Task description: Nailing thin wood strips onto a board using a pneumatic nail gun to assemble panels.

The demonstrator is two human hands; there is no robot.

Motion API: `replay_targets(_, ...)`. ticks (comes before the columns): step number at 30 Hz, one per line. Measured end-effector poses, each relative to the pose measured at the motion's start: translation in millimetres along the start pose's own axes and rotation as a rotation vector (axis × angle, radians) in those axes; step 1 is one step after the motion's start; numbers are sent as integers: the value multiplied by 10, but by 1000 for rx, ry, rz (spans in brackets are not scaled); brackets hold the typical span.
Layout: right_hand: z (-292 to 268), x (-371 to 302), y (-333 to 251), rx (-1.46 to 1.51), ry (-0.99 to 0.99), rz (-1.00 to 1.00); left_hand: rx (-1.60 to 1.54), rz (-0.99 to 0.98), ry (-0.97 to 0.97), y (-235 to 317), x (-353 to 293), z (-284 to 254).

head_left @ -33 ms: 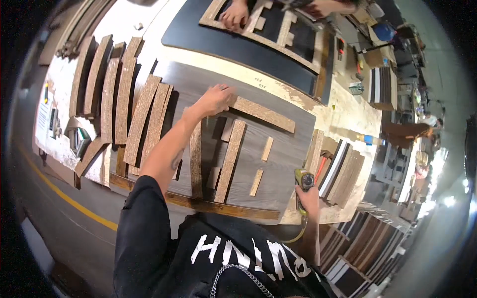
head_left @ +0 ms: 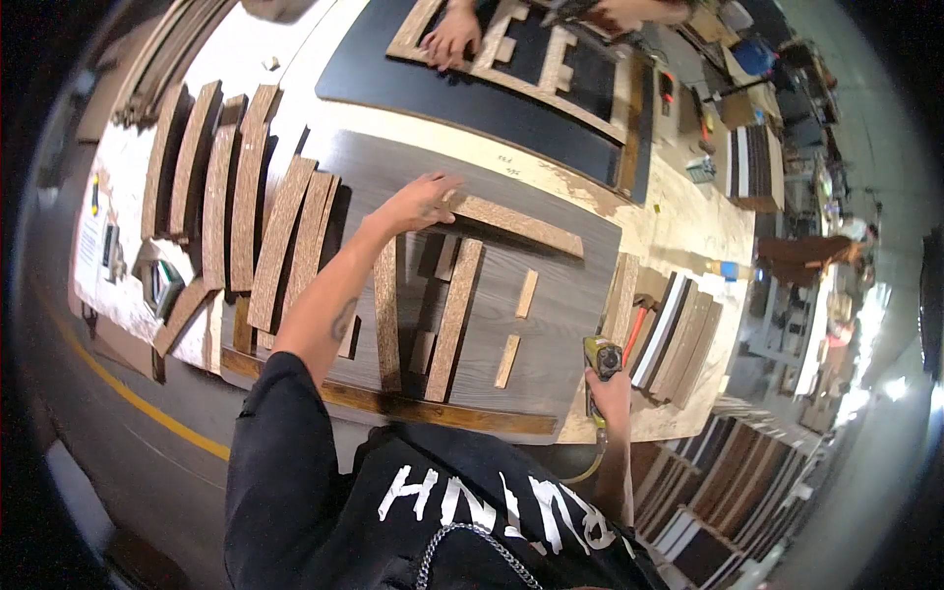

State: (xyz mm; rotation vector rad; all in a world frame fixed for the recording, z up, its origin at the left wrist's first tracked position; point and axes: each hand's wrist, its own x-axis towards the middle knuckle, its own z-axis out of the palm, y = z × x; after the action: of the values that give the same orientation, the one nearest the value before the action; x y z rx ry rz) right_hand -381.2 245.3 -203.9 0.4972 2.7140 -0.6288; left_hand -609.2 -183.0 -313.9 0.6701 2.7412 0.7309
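Observation:
My left hand (head_left: 426, 202) reaches across a grey wood-grain panel (head_left: 565, 334). Its fingers and thumb are around the left end of a particleboard strip (head_left: 521, 226) lying slantwise near the panel's far edge. My right hand (head_left: 612, 390), at the panel's right edge, is closed on the grip of a yellow-green and black air nail gun (head_left: 602, 359) with a yellow hose. Between my hands, a long upright strip (head_left: 455, 320) and two short blocks, an upper one (head_left: 527, 294) and a lower one (head_left: 507, 361), lie on the panel. A brown-edged strip (head_left: 442, 409) runs along its near edge.
Several particleboard strips (head_left: 218, 197) lean in a row at left. Across the table, another person's hand (head_left: 452, 37) rests on a frame over a black panel (head_left: 393, 84). A red-handled hammer (head_left: 635, 332) and stacked strips (head_left: 693, 344) lie at right.
My left fingers have loosened slightly around the strip's end, and the strip has shifted a little. My right hand keeps the nail gun in place. The other person's hand has shifted slightly left.

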Motion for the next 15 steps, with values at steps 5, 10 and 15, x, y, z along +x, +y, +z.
replay_targets(5, 447, -51, 512, -54, 275, 62, -1024, -359, -184, 912, -538, -737)
replay_targets(10, 659, 73, 484, 48, 149, 93, -1629, -551, -41, 1648, -1247, -822)
replay_targets(15, 699, 53, 582, 193, 295, -262, -1938, -379, -35, 2464, -1825, -836)
